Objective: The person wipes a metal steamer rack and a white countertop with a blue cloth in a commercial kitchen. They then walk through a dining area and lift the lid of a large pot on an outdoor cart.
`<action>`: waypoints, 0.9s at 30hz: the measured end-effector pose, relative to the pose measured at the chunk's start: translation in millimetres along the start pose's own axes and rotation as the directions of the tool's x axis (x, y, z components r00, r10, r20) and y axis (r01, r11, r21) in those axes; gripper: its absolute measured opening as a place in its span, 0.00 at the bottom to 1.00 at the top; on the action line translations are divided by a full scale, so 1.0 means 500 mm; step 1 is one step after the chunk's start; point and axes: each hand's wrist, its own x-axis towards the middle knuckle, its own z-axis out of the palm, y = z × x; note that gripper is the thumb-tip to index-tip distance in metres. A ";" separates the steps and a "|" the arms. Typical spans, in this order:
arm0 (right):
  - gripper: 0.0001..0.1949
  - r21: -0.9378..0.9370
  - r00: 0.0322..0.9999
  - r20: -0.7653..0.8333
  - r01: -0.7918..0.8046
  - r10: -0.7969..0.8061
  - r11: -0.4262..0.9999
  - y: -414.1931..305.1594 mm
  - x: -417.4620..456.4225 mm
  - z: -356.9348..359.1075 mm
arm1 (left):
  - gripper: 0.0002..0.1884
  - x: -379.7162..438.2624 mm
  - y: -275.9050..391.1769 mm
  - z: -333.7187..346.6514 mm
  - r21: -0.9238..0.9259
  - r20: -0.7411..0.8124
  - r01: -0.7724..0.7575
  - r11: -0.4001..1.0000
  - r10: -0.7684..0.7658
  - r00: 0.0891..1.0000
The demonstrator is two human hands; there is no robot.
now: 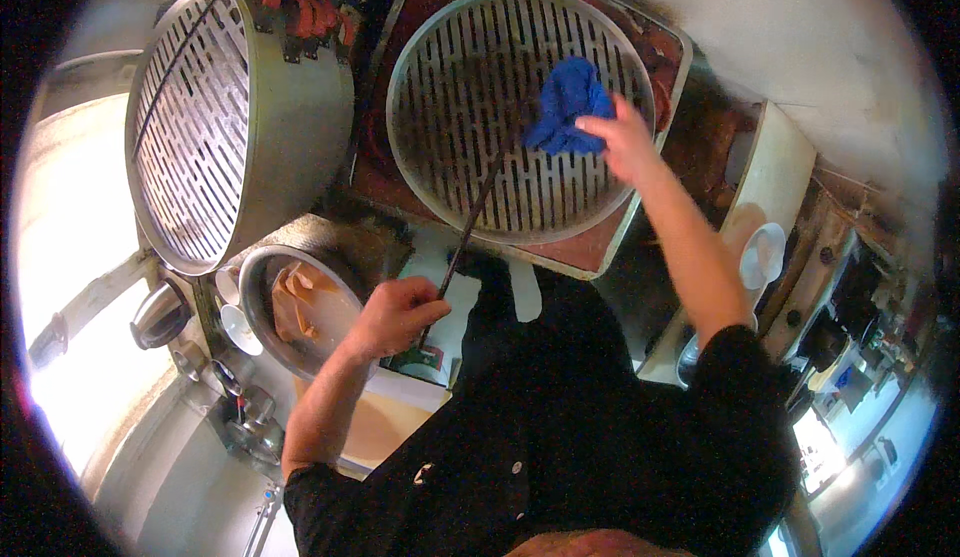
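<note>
My left hand (401,317) is closed around the near end of a long thin dark rod (474,215), below the round pan. The rod slants up and right over a slotted metal grate (480,144) in a large round metal pan (420,208), and its far end fades near a blue cloth. My right hand (626,144) grips this blue cloth (574,106) by its right side, over the right half of the grate. The pan stands on a reddish, metal-rimmed surface (577,253).
A deep round metal vessel (304,129) with a slotted top stands at the left. Below it are a metal basin (259,272) holding brown paper, a white bowl (241,329) and a metal pot (161,315). A white bowl (763,253) sits on a ledge at the right.
</note>
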 end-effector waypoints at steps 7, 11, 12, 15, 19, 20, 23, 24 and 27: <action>0.32 0.537 0.844 0.512 -0.461 0.162 0.707 0.109 -0.111 0.100 | 0.11 0.113 -0.026 0.122 0.492 -0.173 -0.363 0.791 0.498 0.850; 0.33 0.454 0.950 0.168 -0.313 0.265 0.834 0.074 -0.123 0.138 | 0.13 0.130 -0.023 0.161 0.530 -0.171 -0.322 0.784 0.471 0.865; 0.33 0.407 0.950 0.173 -0.308 0.259 0.860 0.066 -0.127 0.141 | 0.14 0.131 -0.022 0.163 0.523 -0.183 -0.312 0.793 0.462 0.868; 0.35 0.192 0.949 0.247 -0.246 0.195 0.950 0.049 -0.097 0.110 | 0.19 0.110 0.048 0.098 0.553 -0.214 -0.254 0.793 0.430 0.877; 0.31 -0.180 0.882 0.381 -0.224 0.278 0.958 -0.008 -0.093 0.115 | 0.20 0.129 0.225 0.017 0.364 -0.433 -0.433 0.825 0.562 0.705; 0.31 -0.217 0.868 0.421 -0.185 0.262 0.959 -0.008 -0.097 0.128 | 0.20 0.170 0.240 0.001 0.242 -0.379 -0.519 0.820 0.572 0.727; 0.31 -0.302 0.832 0.508 -0.072 0.224 0.951 -0.028 -0.091 0.155 | 0.18 0.239 0.276 -0.011 0.157 -0.248 -0.470 0.869 0.495 0.833; 0.33 -0.332 0.860 0.456 -0.075 0.229 0.940 -0.038 -0.092 0.155 | 0.17 0.246 0.279 -0.012 0.162 -0.209 -0.456 0.875 0.482 0.851; 0.39 -0.234 0.908 0.352 -0.149 0.227 0.961 -0.058 -0.118 0.133 | 0.15 0.240 0.277 0.000 0.101 -0.292 -0.411 0.906 0.422 0.859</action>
